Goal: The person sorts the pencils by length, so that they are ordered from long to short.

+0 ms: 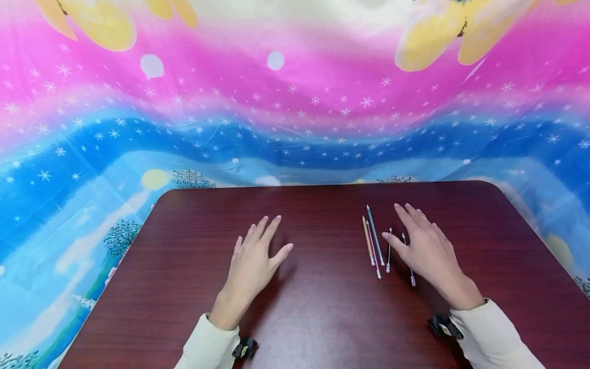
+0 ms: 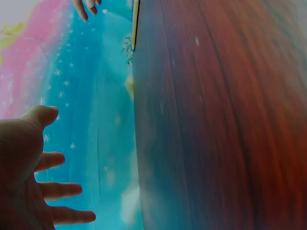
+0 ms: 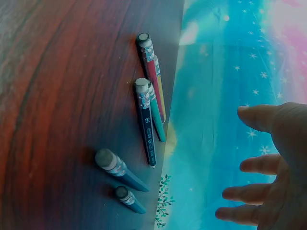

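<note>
Several pencils with eraser ends lie on the dark wood table, right of centre. Among them are a yellow pencil [image 1: 368, 241], a green pencil [image 1: 375, 236], a red pencil [image 3: 151, 72] and a black pencil [image 3: 146, 125]. A blue pencil [image 3: 125, 175] lies apart from these, beside a shorter-looking blue one [image 3: 132, 200]. My right hand [image 1: 426, 251] hovers over the rightmost pencils with fingers spread and holds nothing. Farther left, my left hand [image 1: 251, 264] is held above bare tabletop, its fingers spread and its palm free.
The brown table [image 1: 313, 318] has rounded far corners. A pink and blue patterned cloth [image 1: 295, 118] hangs behind it and down both sides. Dark wrist devices [image 1: 244, 348] sit by the light sleeves [image 1: 498, 330].
</note>
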`<state>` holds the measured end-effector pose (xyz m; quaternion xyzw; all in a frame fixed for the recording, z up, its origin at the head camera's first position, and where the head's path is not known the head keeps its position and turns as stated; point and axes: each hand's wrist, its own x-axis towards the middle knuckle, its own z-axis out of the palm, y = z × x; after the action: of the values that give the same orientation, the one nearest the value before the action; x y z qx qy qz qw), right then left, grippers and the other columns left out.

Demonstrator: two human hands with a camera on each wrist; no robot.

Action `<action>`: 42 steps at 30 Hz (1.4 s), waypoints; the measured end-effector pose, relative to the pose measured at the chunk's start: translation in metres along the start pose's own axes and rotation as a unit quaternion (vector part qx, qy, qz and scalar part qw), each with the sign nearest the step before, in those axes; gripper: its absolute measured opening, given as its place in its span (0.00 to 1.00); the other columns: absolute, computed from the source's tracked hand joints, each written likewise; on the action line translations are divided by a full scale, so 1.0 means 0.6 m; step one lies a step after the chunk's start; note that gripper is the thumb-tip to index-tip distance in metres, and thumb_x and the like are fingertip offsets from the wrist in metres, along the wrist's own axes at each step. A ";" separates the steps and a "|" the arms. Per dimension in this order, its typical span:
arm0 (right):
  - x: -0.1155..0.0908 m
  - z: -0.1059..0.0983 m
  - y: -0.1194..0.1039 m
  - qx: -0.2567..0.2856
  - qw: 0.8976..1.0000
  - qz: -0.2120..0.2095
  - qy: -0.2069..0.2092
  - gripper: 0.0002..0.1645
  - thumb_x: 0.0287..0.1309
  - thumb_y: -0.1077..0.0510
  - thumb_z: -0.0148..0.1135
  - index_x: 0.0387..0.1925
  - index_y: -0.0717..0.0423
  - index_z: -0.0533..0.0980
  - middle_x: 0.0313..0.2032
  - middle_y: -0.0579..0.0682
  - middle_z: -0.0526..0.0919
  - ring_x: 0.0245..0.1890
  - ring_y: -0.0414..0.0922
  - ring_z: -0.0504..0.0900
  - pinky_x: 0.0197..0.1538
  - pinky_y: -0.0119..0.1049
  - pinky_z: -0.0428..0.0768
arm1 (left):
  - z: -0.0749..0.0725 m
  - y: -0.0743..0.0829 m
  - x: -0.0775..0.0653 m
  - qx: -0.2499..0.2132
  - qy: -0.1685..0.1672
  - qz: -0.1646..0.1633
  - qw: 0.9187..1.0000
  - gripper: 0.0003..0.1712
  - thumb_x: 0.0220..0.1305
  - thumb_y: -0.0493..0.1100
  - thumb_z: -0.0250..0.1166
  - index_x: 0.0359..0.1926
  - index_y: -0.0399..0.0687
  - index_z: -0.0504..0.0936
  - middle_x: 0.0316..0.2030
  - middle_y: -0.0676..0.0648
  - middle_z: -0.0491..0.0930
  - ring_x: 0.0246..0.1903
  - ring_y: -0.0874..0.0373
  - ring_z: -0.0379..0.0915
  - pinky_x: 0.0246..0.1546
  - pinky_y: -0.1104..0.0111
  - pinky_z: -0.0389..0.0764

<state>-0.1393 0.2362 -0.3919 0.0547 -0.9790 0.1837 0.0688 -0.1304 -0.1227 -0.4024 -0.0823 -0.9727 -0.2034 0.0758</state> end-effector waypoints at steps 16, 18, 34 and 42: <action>0.015 -0.007 -0.003 0.081 0.996 0.011 -0.018 0.44 0.69 0.51 0.67 0.78 0.62 0.61 0.70 0.73 0.71 0.66 0.70 0.73 0.65 0.70 0.72 | 0.051 0.076 0.020 -0.140 -0.043 0.027 0.989 0.37 0.73 0.60 0.65 0.78 0.60 0.68 0.71 0.47 0.75 0.70 0.47 0.72 0.68 0.46 0.76; 0.016 -0.007 -0.003 0.088 0.996 0.009 -0.019 0.43 0.69 0.53 0.67 0.78 0.62 0.62 0.67 0.72 0.74 0.62 0.68 0.77 0.60 0.68 0.77 | 0.059 0.084 0.024 -0.166 -0.059 0.025 0.984 0.36 0.73 0.59 0.65 0.78 0.59 0.69 0.71 0.47 0.75 0.71 0.48 0.72 0.69 0.47 0.75; 0.022 0.002 -0.001 0.137 0.990 -0.002 -0.030 0.38 0.67 0.64 0.64 0.76 0.62 0.64 0.57 0.68 0.83 0.54 0.63 0.85 0.53 0.60 0.83 | 0.103 0.149 0.053 -0.396 -0.131 -0.001 0.909 0.28 0.72 0.37 0.59 0.71 0.51 0.77 0.61 0.41 0.84 0.53 0.55 0.87 0.53 0.62 0.85; 0.025 0.011 0.001 0.145 0.989 0.003 -0.041 0.38 0.68 0.65 0.63 0.76 0.62 0.64 0.57 0.68 0.83 0.54 0.64 0.85 0.51 0.59 0.84 | 0.132 0.181 0.066 -0.499 -0.191 -0.039 0.844 0.29 0.73 0.31 0.54 0.73 0.43 0.73 0.64 0.35 0.80 0.57 0.48 0.84 0.51 0.62 0.87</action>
<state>-0.1549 0.2333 -0.3957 0.0687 -0.9441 0.3217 0.0199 -0.1576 0.0128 -0.4254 -0.1086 -0.7372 -0.6447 -0.1703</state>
